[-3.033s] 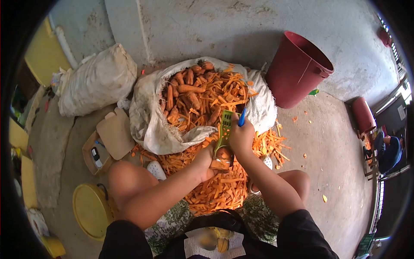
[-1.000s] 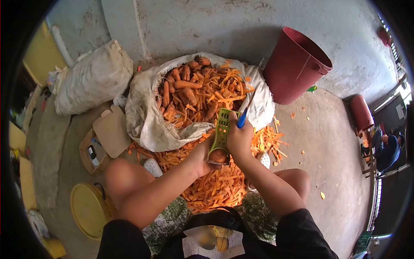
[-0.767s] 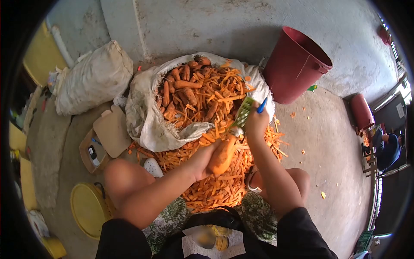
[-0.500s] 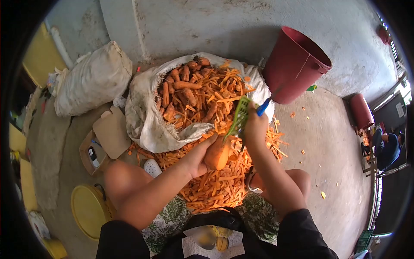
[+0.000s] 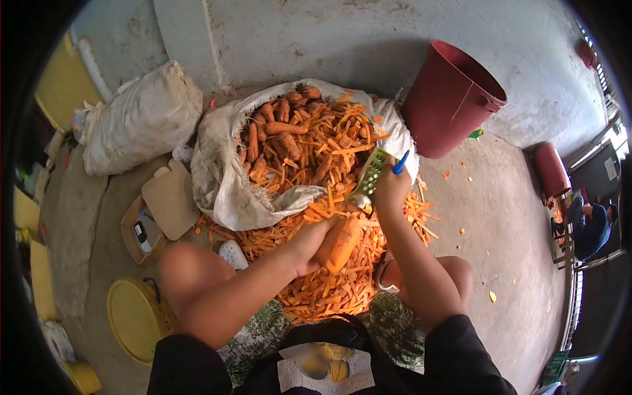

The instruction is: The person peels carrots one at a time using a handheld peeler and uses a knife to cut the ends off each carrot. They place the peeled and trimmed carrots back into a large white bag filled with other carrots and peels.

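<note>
My left hand is closed around a thick, peeled-looking carrot, held at a slant over a heap of orange peelings between my legs. In my right hand is a green peeler with a flat body full of holes, its lower end just above the carrot's top. A blue handle end sticks up from the same fist, and my fingers hide how it joins the green part. In front of both hands, an open white sack holds whole carrots and long orange strips.
A red bin stands behind the sack at right, against the wall. Left lie a full white sack, an open cardboard box and a yellow-lidded bucket. Far right, a person sits by a red container.
The carrot has turned in my left hand and shows more of its long side. My right hand has shifted slightly, moving the green peeler up and away from the carrot.
</note>
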